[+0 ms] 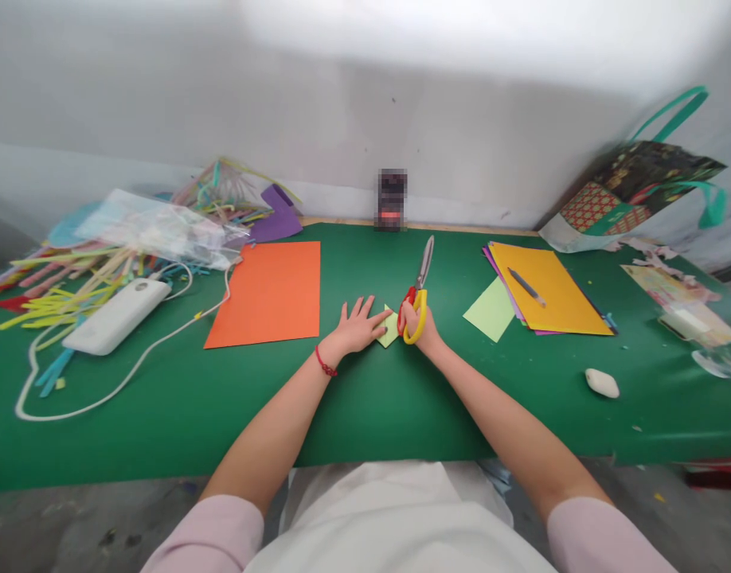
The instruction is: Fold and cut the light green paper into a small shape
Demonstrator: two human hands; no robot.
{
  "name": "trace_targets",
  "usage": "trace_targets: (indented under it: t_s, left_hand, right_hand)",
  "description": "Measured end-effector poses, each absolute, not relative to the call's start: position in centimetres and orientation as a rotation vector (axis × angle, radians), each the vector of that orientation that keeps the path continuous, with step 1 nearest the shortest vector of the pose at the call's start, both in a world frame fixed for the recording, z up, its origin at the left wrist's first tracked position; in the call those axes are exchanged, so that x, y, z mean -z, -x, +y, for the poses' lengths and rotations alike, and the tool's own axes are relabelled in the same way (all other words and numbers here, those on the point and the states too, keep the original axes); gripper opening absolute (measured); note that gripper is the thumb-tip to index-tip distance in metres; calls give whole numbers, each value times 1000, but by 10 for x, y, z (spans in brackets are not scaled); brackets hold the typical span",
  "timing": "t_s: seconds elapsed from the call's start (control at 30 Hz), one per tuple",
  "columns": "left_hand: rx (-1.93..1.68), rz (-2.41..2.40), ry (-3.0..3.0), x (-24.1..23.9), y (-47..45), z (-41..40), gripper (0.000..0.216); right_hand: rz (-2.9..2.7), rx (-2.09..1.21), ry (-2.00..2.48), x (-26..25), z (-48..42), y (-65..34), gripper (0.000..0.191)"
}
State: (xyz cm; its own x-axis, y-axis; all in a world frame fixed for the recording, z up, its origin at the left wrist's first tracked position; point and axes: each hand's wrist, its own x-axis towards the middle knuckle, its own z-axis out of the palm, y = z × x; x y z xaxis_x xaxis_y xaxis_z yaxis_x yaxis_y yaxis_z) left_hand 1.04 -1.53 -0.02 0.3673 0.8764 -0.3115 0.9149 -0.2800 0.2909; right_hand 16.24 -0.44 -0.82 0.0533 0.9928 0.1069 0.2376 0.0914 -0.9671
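Note:
My left hand [361, 326] lies on the green table with its fingers spread. Its thumb and forefinger side touches a small piece of light green paper [390, 333], which looks folded; part of it is under the hand. In my right hand [422, 328] is a pair of scissors [424, 267] with red and yellow handles, the closed blades pointing away from me toward the wall. The scissor handles are just right of the small paper. Another light green sheet [490, 312] lies further right, partly under a stack of coloured paper.
An orange sheet [275, 294] lies left of my hands. Beyond it are a white power bank [118, 317] with a cable and a heap of pipe cleaners [72, 278]. At right are yellow paper [560, 294], a pen [526, 287], a white case [602, 383] and a bag [628, 191].

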Motion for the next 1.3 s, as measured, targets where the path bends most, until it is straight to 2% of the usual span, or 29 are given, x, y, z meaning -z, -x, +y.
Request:
trace_targets:
  t_s: [0.13, 0.3, 0.63, 0.97, 1.3]
  left_hand:
    - [126, 1549, -2211, -1, -10, -16, 51]
    - [125, 1558, -2206, 0, -10, -15, 51]
    - [134, 1563, -2201, -3, -11, -17, 51]
    - [158, 1556, -2188, -5, -12, -17, 51]
    - [159, 1563, -2203, -3, -13, -16, 51]
  right_hand:
    - [-1388, -925, 1287, 6, -8, -163, 34]
    - [-1379, -1001, 1352, 4, -11, -163, 28]
    - [-1381, -964, 1297, 5, -17, -155, 30]
    - [-1393, -1085, 1388, -2, -22, -146, 13]
    - [-1360, -1115, 1442, -4, -19, -155, 16]
